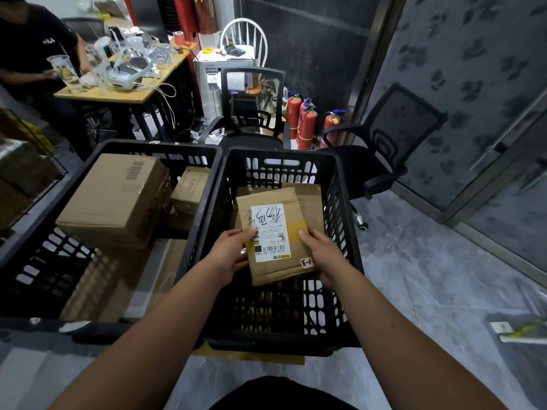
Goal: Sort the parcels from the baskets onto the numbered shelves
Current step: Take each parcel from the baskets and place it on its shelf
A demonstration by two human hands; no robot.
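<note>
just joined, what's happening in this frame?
A person is holding a flat cardboard parcel in both hands, left hand and right hand each with a grip on one side, over the right black basket. Its small sticker reads 1-3. Another parcel lies beneath it, and the left basket holds several boxes. No shelves are in view.

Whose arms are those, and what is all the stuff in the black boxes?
The camera sits on a person's head and looks down, so you see their own arms. The left hand and right hand hold a flat brown parcel by its sides, above the right basket. The parcel has a white label and a small tag that reads 1-3. Another parcel lies under it in that basket. The left basket holds bigger boxes. Behind are chairs and red fire extinguishers.
</note>
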